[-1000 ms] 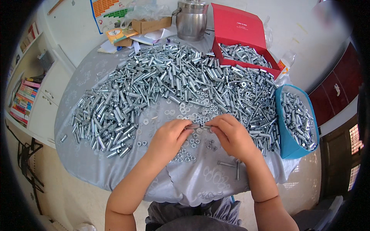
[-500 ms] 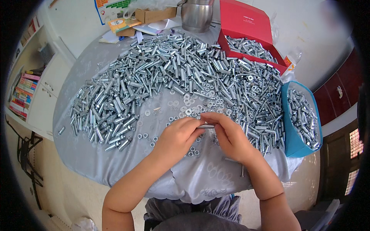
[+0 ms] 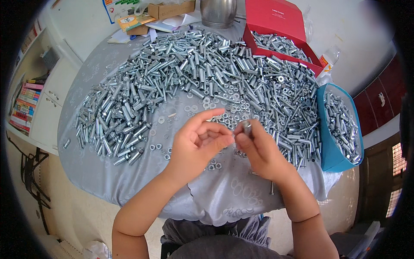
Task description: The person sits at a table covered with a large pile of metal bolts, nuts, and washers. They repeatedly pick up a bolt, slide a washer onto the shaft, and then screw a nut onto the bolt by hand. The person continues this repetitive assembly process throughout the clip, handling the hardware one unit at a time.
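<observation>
Between the thumb and fingers of my right hand (image 3: 263, 151) sits a metal sleeve anchor (image 3: 247, 126), its round end tilted up. My left hand (image 3: 196, 140) is just beside it, fingers apart and partly curled, its thumb tip close to the right fingertips. Nothing I can make out is in the left fingers. Beyond both hands lie loose nuts and washers (image 3: 210, 103), and a large heap of silvery anchors (image 3: 189, 64) curves around them. More nuts (image 3: 214, 165) lie under and between my wrists.
A red box (image 3: 284, 54) with its lid up holds metal parts at the back right. The blue fabric bin (image 3: 328, 151) at the right edge is full of anchors. At the back stand a metal pot (image 3: 218, 13) and a cardboard box (image 3: 171, 9). A grey cloth (image 3: 151, 190) covers the table.
My hands have come apart slightly. The left one has let go of the anchor and spread its fingers; the right one has turned the anchor from lying sideways to end-up.
</observation>
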The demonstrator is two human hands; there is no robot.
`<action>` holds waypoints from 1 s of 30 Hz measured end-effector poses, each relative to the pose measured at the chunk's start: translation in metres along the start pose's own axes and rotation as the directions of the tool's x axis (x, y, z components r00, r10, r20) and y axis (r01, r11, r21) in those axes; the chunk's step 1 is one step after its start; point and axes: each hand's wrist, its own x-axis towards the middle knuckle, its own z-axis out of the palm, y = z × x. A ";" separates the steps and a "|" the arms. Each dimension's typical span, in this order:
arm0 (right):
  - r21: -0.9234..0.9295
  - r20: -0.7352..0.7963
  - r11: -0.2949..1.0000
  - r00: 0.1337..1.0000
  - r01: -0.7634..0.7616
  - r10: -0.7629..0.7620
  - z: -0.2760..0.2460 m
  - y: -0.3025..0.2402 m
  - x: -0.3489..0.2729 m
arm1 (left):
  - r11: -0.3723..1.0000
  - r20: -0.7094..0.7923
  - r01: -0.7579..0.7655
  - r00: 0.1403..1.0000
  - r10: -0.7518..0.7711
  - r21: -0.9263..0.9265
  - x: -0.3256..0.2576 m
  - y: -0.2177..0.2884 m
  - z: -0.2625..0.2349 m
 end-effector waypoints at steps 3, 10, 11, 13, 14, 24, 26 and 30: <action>0.502 -0.084 0.861 0.995 0.085 -0.049 0.004 0.001 0.004 | 0.985 0.010 0.161 0.987 -0.161 -0.068 0.002 -0.001 -0.008; 0.716 0.081 0.688 0.993 -0.118 0.087 -0.001 -0.003 0.006 | 0.892 0.173 0.380 0.922 -0.346 -0.245 0.001 -0.007 -0.003; 0.745 0.086 0.656 0.992 -0.125 0.091 0.000 -0.002 0.007 | 0.893 0.192 0.388 0.917 -0.349 -0.231 0.000 -0.008 -0.002; 0.786 0.104 0.603 0.991 -0.134 0.085 -0.001 0.000 0.007 | 0.896 0.229 0.402 0.905 -0.358 -0.189 -0.001 -0.009 -0.002; 0.801 0.117 0.583 0.991 -0.137 0.072 -0.002 0.000 0.008 | 0.899 0.246 0.408 0.898 -0.364 -0.159 -0.001 -0.008 -0.002; 0.788 0.029 0.612 0.997 -0.064 0.068 0.002 -0.002 0.009 | 0.873 0.274 0.454 0.875 -0.399 -0.179 -0.002 -0.011 -0.003; 0.753 0.001 0.657 0.997 -0.048 0.072 0.005 -0.004 0.007 | 0.825 0.265 0.504 0.857 -0.442 -0.255 -0.004 -0.010 -0.002; 0.611 -0.068 0.788 0.996 0.080 -0.049 0.007 -0.003 0.003 | 0.784 0.193 0.537 0.843 -0.501 -0.311 -0.006 -0.004 0.008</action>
